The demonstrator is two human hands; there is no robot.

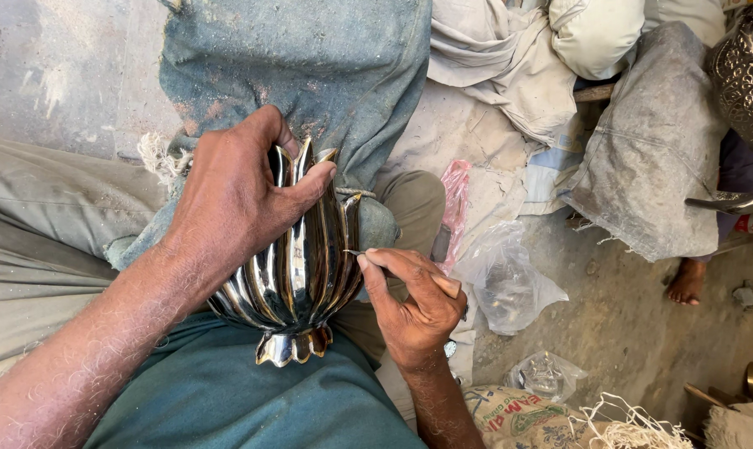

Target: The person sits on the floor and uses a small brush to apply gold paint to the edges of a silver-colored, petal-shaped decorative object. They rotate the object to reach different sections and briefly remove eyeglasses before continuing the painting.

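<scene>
On one lap, left hand [231, 195] fingers grip one fluted vase [297, 266]; right hand [414, 303] fingers pinch one thin tool [354, 253].

Head view: a fluted, polished metal vase [297, 274] lies on its side across the person's lap, its scalloped foot toward the viewer and its petal-shaped rim against a dusty blue cloth [326, 75]. The left hand [235, 199] grips the vase from above, fingers curled over its rim, while the right hand [414, 303], just right of the vase, pinches a thin pointed tool [355, 253] whose tip touches the vase's side. Farther right of the vase lie clear plastic bags [505, 283] on the ground, and another person's bare foot [688, 283] shows beyond them.
</scene>
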